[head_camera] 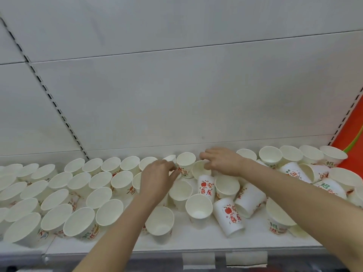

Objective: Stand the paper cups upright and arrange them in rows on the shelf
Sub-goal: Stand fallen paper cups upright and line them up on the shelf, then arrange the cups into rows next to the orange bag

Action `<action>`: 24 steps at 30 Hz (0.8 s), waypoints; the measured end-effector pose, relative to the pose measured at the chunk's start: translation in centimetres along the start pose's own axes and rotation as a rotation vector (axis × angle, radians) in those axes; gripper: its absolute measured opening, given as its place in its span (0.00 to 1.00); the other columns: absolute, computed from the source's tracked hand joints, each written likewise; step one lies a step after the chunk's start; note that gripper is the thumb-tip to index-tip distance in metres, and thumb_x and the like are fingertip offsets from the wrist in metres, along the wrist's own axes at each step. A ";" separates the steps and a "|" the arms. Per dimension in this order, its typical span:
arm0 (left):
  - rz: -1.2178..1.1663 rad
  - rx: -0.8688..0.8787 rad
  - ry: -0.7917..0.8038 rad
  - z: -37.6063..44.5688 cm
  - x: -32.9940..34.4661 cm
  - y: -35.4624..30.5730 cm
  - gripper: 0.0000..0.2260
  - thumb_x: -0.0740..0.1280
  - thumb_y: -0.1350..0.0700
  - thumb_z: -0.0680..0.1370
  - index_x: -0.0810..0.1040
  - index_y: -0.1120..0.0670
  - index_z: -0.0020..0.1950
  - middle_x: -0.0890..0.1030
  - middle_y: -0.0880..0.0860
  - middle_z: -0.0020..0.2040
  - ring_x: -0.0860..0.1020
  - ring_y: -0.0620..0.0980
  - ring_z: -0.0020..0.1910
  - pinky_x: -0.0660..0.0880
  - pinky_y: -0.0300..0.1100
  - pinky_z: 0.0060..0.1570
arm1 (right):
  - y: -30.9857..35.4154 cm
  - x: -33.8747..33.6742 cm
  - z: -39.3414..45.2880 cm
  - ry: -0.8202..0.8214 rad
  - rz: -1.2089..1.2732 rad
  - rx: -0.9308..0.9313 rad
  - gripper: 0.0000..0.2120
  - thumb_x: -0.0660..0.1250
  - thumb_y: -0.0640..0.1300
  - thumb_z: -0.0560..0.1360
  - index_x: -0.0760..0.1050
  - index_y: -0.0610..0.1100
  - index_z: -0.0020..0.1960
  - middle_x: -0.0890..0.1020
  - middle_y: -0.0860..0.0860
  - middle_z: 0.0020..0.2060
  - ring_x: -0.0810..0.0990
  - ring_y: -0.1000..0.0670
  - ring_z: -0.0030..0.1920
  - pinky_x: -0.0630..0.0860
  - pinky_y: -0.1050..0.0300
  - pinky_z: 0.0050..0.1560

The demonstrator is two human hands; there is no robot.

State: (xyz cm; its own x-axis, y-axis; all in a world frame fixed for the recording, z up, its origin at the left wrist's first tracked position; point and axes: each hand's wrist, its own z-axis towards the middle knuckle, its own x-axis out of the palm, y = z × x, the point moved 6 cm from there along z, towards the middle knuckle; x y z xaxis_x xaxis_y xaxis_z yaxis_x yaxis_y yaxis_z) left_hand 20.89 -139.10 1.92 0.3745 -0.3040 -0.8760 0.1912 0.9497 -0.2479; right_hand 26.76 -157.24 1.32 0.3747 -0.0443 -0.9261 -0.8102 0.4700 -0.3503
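A white shelf with a white back wall is full of paper cups. On the left side, many cups stand upright in rows. On the right side, the cups are mixed up, and some lie on their sides, like one with a red apple picture. The left hand reaches to the back and pinches a standing cup with its fingertips. The right hand curls its fingers on the rim of a tilted cup just beside it. A red panel shows at the far right.
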 end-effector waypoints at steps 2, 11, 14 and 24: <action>-0.076 0.056 0.012 0.3 0.2 -1.6 0.07 0.68 0.46 0.76 0.82 0.45 0.50 0.82 0.44 0.45 0.77 0.46 0.45 0.72 0.42 0.42 | -1.2 0.3 -0.2 -0.014 0.070 0.119 0.09 0.60 0.41 0.75 0.77 0.44 0.51 0.77 0.47 0.51 0.74 0.44 0.49 0.68 0.53 0.45; 0.099 0.279 0.472 1.7 5.4 -7.2 0.21 0.68 0.43 0.74 0.75 0.44 0.67 0.79 0.48 0.61 0.75 0.52 0.59 0.72 0.46 0.55 | -2.6 0.5 -2.3 -0.180 0.377 0.367 0.02 0.71 0.43 0.69 0.80 0.49 0.41 0.81 0.56 0.40 0.76 0.50 0.41 0.72 0.56 0.34; 0.121 0.163 0.529 1.7 6.5 -6.4 0.22 0.70 0.43 0.73 0.75 0.44 0.65 0.81 0.51 0.57 0.76 0.53 0.58 0.73 0.47 0.55 | -1.9 1.0 -2.2 -0.169 0.304 0.328 0.03 0.69 0.43 0.71 0.80 0.49 0.39 0.79 0.55 0.34 0.74 0.49 0.38 0.68 0.58 0.29; 0.064 0.094 0.295 1.5 3.8 -5.0 0.03 0.70 0.52 0.72 0.82 0.47 0.45 0.83 0.48 0.44 0.78 0.50 0.47 0.67 0.40 0.38 | -2.1 0.7 -5.0 -0.226 0.468 0.572 0.05 0.69 0.43 0.74 0.82 0.48 0.48 0.83 0.55 0.43 0.77 0.51 0.46 0.74 0.52 0.41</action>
State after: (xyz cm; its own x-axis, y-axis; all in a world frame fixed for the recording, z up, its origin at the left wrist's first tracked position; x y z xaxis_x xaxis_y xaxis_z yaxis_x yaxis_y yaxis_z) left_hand 22.75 -145.07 0.45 0.1122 -0.1961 -0.9741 0.2642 0.9509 -0.1610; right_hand 26.44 -162.66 0.66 0.1836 0.4232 -0.8872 -0.5708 0.7808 0.2543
